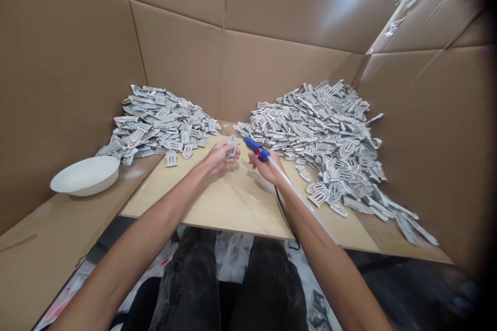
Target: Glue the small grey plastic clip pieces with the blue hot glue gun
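Near the middle of the board, my left hand (219, 158) pinches a small grey-white arched window-shaped piece (232, 147), held upright with its pointed end up. My right hand (267, 167) grips a blue glue gun (254, 146), its nozzle directed left towards the piece but apart from it. A long translucent glue stick (289, 184) runs out of the gun's back along my right forearm. From below the hand a black cord (282, 213) hangs over the board's front edge. A small red light shows on the gun.
Heaps of similar pieces lie at the left (159, 119) and, larger, at the right (322, 124). A white bowl (85, 176) stands far left. Tall cardboard walls (287, 70) enclose the back and sides of the pale wooden board (233, 207). My legs are below its front edge.
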Demonstrator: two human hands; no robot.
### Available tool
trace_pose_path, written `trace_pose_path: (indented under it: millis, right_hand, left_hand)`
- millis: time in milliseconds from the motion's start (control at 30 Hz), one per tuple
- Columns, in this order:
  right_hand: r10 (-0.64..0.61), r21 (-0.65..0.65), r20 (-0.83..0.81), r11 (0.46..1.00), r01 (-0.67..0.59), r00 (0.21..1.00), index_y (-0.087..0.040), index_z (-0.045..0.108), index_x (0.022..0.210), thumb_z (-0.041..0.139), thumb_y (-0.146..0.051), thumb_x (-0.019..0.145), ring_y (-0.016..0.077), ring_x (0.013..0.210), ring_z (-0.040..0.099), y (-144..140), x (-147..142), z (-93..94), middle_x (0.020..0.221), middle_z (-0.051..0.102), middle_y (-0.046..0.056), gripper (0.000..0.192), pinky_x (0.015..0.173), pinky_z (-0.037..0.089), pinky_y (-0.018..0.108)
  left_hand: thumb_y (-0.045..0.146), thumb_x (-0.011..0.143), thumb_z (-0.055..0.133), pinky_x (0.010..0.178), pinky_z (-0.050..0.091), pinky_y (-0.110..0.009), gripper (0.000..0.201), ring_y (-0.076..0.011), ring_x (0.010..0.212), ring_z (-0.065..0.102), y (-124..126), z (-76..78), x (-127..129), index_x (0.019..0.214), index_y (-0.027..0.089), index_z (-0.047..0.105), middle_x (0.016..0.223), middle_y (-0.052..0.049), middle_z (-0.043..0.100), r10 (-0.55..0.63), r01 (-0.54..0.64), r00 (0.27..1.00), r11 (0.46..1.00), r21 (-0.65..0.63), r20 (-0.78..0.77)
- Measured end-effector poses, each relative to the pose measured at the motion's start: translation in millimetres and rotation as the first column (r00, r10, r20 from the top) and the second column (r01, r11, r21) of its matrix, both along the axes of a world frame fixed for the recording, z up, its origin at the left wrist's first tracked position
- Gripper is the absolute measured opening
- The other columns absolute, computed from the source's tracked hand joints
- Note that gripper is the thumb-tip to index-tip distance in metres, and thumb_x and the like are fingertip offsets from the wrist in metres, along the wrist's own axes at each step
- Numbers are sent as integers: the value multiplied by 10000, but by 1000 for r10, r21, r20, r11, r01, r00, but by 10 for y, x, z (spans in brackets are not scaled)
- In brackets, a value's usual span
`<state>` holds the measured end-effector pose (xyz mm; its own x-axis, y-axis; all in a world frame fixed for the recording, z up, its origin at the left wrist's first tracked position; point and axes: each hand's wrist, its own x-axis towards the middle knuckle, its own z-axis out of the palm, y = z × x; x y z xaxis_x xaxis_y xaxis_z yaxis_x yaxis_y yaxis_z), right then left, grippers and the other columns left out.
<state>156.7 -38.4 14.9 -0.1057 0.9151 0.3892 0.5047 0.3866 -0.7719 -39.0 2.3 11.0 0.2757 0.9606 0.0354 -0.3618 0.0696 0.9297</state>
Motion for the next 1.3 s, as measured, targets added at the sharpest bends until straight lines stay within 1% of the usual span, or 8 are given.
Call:
trace_pose_path:
  millis: [133, 267, 467, 633, 833, 967, 1100, 1300]
  right_hand:
    - [-3, 26, 32, 1000, 2, 999, -209, 679, 746, 640, -605, 949, 211, 658, 687, -1, 3, -2, 686, 719, 62, 447, 699, 532, 327]
    - [-7, 39, 63, 999, 5, 998, -214, 685, 747, 636, -596, 957, 219, 684, 697, 10, 12, -19, 675, 715, 56, 439, 708, 533, 323]
    - [-11, 48, 76, 999, 7, 997, -220, 678, 745, 636, -614, 950, 224, 689, 708, 64, 23, -72, 698, 732, 62, 447, 689, 519, 319]
    - [-4, 45, 83, 999, 0, 997, -217, 676, 760, 627, -636, 953, 214, 655, 692, 62, 30, -86, 671, 714, 49, 464, 665, 507, 314]
    - [3, 35, 84, 999, -6, 996, -217, 683, 796, 623, -627, 950, 212, 652, 680, 66, 29, -99, 678, 709, 45, 443, 654, 495, 311]
    - [-34, 62, 84, 998, 29, 996, -218, 675, 819, 612, -680, 946, 217, 672, 673, 87, 31, -103, 697, 707, 47, 483, 659, 491, 311]
    - [-117, 116, 26, 987, 113, 993, -214, 651, 877, 697, -719, 863, 217, 733, 657, 115, 57, -122, 786, 720, 49, 508, 692, 494, 316]
    - [-81, 64, -35, 994, 83, 996, -219, 595, 853, 827, -639, 716, 185, 691, 581, 155, 69, -161, 769, 666, 14, 499, 660, 459, 311]
  left_hand:
    - [133, 923, 610, 600, 488, -237, 65, -150, 682, 651, 2, -28, 26, 920, 119, 673, 839, -103, 708, -22, 24, 999, 998, -55, 26]
    - [73, 895, 560, 569, 484, -258, 137, -168, 642, 645, 50, -102, 41, 854, 81, 690, 839, -157, 715, -79, 81, 997, 990, -115, 20]
    - [21, 845, 562, 533, 436, -232, 141, -149, 608, 622, 120, -183, 30, 771, 82, 665, 776, -154, 690, -34, 30, 999, 989, -143, -26]
    - [-4, 811, 528, 605, 513, -245, 156, -169, 645, 654, 120, -136, 11, 778, 107, 632, 745, -131, 668, -40, 43, 999, 970, -239, 17]
    - [-25, 745, 481, 612, 546, -240, 198, -184, 694, 675, 116, -59, -50, 788, 118, 611, 768, -136, 658, -138, 182, 979, 925, -334, 151]
    - [-55, 720, 541, 551, 477, -210, 242, -168, 711, 664, 124, -95, -54, 873, 59, 688, 844, -169, 707, -192, 206, 978, 943, -263, 76]
    - [-17, 740, 676, 540, 412, -200, 177, -137, 684, 628, 73, -121, -22, 886, 40, 760, 885, -184, 745, -251, 247, 966, 968, -53, -70]
    - [144, 774, 781, 563, 417, -235, 129, -99, 544, 499, -113, -32, -31, 881, 84, 821, 691, -77, 690, -302, 339, 910, 937, 89, -284]
